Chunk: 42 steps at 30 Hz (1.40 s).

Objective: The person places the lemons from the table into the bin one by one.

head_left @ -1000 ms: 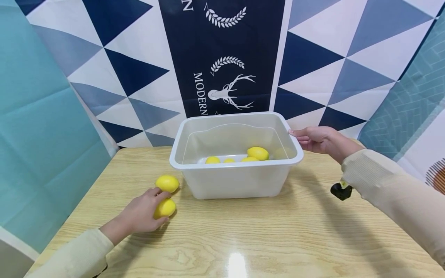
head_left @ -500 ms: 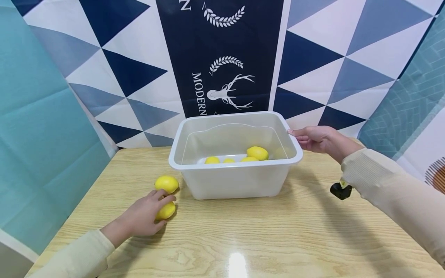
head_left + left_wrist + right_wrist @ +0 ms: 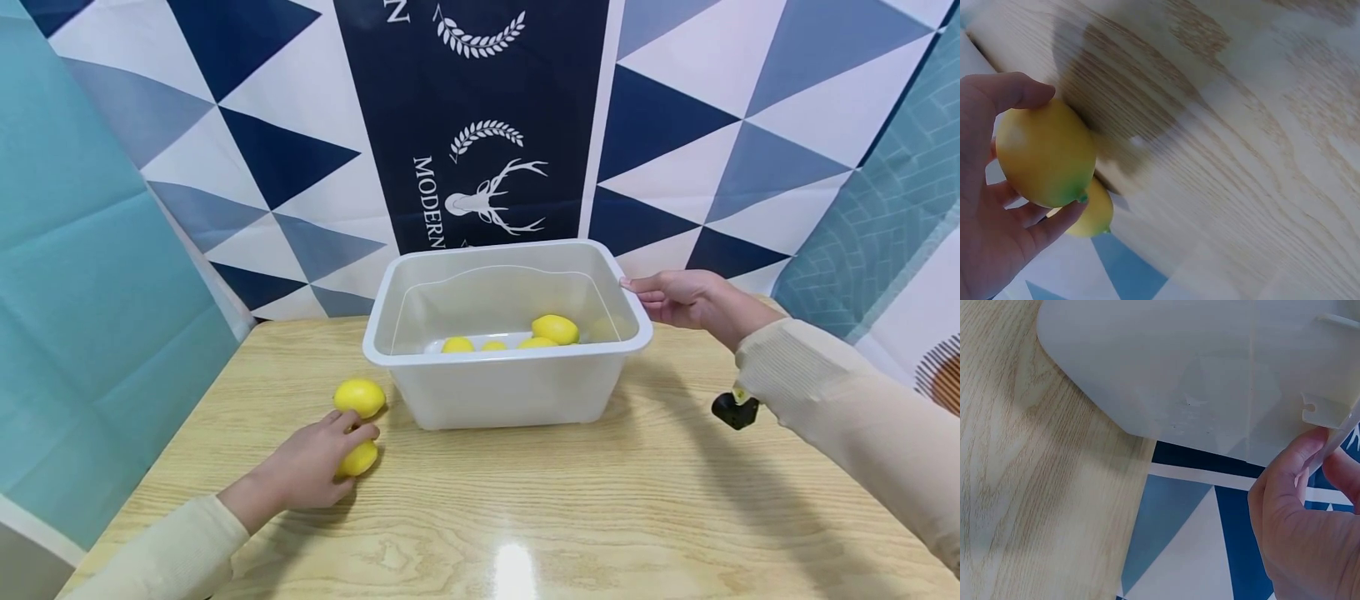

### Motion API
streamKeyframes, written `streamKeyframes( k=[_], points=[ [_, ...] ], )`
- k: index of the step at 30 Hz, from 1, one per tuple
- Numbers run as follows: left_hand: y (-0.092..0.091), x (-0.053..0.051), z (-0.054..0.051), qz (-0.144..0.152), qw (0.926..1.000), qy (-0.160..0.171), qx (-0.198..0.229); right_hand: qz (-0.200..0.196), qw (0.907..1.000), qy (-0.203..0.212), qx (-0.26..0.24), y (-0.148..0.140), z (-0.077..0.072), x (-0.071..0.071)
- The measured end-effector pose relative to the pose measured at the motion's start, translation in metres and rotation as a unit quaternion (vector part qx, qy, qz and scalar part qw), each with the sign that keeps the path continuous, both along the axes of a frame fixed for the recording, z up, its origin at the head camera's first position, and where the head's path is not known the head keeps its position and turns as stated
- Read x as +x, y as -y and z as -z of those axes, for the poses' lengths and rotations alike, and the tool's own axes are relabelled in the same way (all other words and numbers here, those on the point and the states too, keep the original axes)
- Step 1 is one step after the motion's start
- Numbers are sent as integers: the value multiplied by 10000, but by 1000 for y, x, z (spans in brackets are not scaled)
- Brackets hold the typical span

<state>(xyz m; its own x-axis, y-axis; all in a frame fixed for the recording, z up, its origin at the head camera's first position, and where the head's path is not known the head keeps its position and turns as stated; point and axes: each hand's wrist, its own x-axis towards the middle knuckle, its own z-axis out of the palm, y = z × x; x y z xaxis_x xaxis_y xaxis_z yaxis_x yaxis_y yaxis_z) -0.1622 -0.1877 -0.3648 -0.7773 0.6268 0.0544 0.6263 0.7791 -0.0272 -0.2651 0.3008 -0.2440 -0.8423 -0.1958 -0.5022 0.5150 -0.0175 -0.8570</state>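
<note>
My left hand (image 3: 313, 461) grips a yellow lemon (image 3: 358, 457) on the table, left of the bin. In the left wrist view the thumb lies on one side of this lemon (image 3: 1045, 153) and the fingers curl round the other, near its green tip. Just beyond it lies a second lemon (image 3: 360, 397), which the left hand partly overlaps in the left wrist view. A white plastic bin (image 3: 502, 392) stands upright with several lemons (image 3: 556, 329) inside, some half hidden by its front wall. My right hand (image 3: 678, 298) pinches the bin's right rim between thumb and fingers.
The wooden table (image 3: 450, 517) runs under everything. Directly behind the bin hangs a patterned cloth (image 3: 480, 125), with a teal cloth (image 3: 97, 275) at the left. A small black device (image 3: 735, 411) hangs at the right wrist.
My left fingers have shifted slightly on the lemon, which has moved a little toward me. The right hand and the bin hold still; the head view has drifted slightly.
</note>
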Motion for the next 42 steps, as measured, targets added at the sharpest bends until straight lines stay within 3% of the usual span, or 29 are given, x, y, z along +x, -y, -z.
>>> streamKeyframes(
  k=[18,29,42],
  points=[
    [-1,0,-23,137,9998,-115,-106,-15,9998,4,177,-1,-3,-1],
    [-4,-1,-46,-67,9998,55,-152,-6,9999,26,140,-1,-2,-2],
    [-1,-1,-73,-110,9994,-223,-230,24,9999,68,133,0,-2,-1]
  ],
)
